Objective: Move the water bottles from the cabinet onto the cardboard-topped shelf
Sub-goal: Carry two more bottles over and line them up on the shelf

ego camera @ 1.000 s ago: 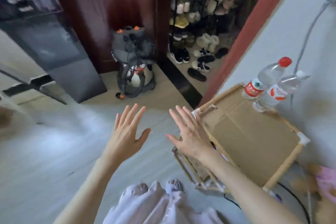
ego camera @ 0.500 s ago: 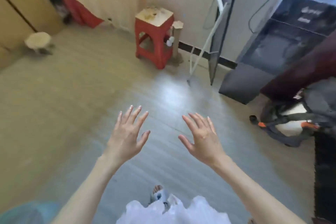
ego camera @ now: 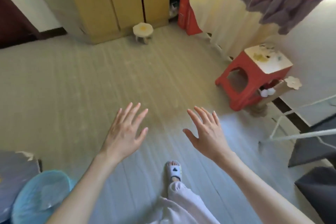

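room: a pale wood floor [ego camera: 91, 87] is seen from above, with a curtain [ego camera: 227, 14] along the right wall.
cabinet: a yellow cabinet [ego camera: 118, 2] is set at the far wall, well apart from the hands. three doors are seen; whether they are fully shut cannot be told.
small things: a little round stool [ego camera: 142, 30] is placed just in front of the cabinet. a red stool [ego camera: 252, 76] is placed to the right, and a red bag [ego camera: 187, 16] is leaned by the cabinet's side.
left hand: the left hand [ego camera: 125, 132] is held out flat, fingers spread, with nothing in it.
right hand: the right hand [ego camera: 207, 132] is held the same way, spread and bare.
foot: one white slipper [ego camera: 173, 170] is seen stepping forward.
bottles: no water bottles can be seen here. more may be kept inside the cabinet, but that is only a guess. the shelf with the cardboard top is not in the picture.
step: the walk to the cabinet is judged to be the step now.
how to do it well: the little stool should be stepped around. a door should be pulled wide first. each bottle should be gripped around the middle, not by the cap.
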`<state>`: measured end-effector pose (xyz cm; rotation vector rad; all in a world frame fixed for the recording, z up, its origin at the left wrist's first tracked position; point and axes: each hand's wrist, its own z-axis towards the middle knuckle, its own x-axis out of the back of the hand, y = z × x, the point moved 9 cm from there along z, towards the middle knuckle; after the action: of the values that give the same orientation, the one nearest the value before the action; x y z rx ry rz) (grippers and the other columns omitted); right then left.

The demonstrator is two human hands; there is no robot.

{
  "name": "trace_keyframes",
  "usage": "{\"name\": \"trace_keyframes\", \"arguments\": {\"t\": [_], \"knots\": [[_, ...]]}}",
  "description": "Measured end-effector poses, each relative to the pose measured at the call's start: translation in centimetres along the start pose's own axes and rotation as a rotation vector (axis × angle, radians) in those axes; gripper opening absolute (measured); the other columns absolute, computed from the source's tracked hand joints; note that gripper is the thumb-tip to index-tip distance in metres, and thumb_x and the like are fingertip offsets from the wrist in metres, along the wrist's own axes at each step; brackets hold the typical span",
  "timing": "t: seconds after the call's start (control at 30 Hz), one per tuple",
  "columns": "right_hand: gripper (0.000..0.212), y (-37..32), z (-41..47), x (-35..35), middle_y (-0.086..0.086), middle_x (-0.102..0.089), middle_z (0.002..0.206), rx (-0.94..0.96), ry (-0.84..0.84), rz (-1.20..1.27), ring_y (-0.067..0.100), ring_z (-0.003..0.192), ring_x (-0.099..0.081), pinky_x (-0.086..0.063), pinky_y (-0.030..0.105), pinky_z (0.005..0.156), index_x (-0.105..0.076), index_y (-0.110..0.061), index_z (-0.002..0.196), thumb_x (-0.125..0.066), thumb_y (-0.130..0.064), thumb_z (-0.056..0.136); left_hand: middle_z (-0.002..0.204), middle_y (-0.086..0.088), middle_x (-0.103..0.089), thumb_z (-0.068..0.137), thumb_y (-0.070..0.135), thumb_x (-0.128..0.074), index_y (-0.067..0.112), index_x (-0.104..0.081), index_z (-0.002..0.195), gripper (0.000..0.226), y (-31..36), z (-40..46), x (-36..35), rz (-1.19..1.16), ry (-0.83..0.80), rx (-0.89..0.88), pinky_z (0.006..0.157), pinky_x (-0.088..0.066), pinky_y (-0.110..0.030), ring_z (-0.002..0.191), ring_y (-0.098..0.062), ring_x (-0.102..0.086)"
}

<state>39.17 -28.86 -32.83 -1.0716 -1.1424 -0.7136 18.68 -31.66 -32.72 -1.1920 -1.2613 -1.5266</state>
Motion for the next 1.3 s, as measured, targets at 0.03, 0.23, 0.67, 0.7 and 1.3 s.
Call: {"name": "trace_keyframes", "arguments": {"t": [0.03, 0.23, 0.67, 0.7, 1.3], "knots": [[0.059, -0.1, 3.3, 0.5, 0.013, -0.056, 0.129, 0.028, 0.006, -0.004, 0.033, 0.121, -0.051, -0.034, 0.056, 0.102, -0.051, -0.014, 0.127, -0.038, -0.052, 0.084, 0.138, -0.014, -0.046, 0.083, 0.042, -0.038, 0.015, -0.045, 0.131, 0.056, -1.6, 2.3, 0.9, 0.007, 0.018, 0.037, 0.107, -0.022, -0.048, 0.131, -0.030, -0.033], [0.057, -2.2, 20.2, 1.3, 0.014, -0.057, 0.127, 0.177, 0.007, 0.004, 0.032, 0.119, -0.053, -0.034, 0.056, 0.102, -0.053, -0.013, 0.126, -0.041, -0.050, 0.084, 0.139, -0.013, -0.045, 0.085, 0.041, -0.036, 0.015, -0.044, 0.132, 0.054, -9.0, 13.2, 4.7, -0.001, 0.096, 0.187, 0.109, -0.024, -0.046, 0.130, -0.030, -0.039], [0.059, -9.4, 55.0, -5.2, 0.012, -0.052, 0.133, 0.237, -0.093, 0.005, 0.032, 0.123, -0.049, -0.035, 0.053, 0.105, -0.047, -0.016, 0.131, -0.035, -0.053, 0.087, 0.128, -0.016, -0.054, 0.084, 0.036, -0.036, 0.009, -0.052, 0.125, 0.051, -34.7, 35.6, 7.0, 0.014, 0.141, 0.342, 0.099, -0.035, -0.054, 0.115, -0.032, -0.053], [0.057, -10.0, 57.8, -5.0, 0.011, -0.051, 0.135, 0.238, -0.083, 0.005, 0.031, 0.125, -0.047, -0.034, 0.052, 0.106, -0.046, -0.017, 0.132, -0.039, -0.052, 0.088, 0.128, -0.016, -0.055, 0.085, 0.036, -0.036, 0.009, -0.052, 0.125, 0.051, -36.6, 37.8, 7.8, 0.012, 0.148, 0.340, 0.099, -0.035, -0.053, 0.115, -0.031, -0.053], [0.048, -14.0, 104.6, -7.4, 0.012, -0.056, 0.127, 0.341, -0.071, -0.001, 0.032, 0.115, -0.053, -0.041, 0.044, 0.096, -0.051, -0.012, 0.126, -0.056, -0.041, 0.087, 0.124, -0.022, -0.055, 0.086, 0.033, -0.038, 0.002, -0.053, 0.120, 0.049, -63.3, 72.6, 13.4, 0.001, 0.190, 0.462, 0.091, -0.045, -0.055, 0.113, -0.038, -0.053]]}}
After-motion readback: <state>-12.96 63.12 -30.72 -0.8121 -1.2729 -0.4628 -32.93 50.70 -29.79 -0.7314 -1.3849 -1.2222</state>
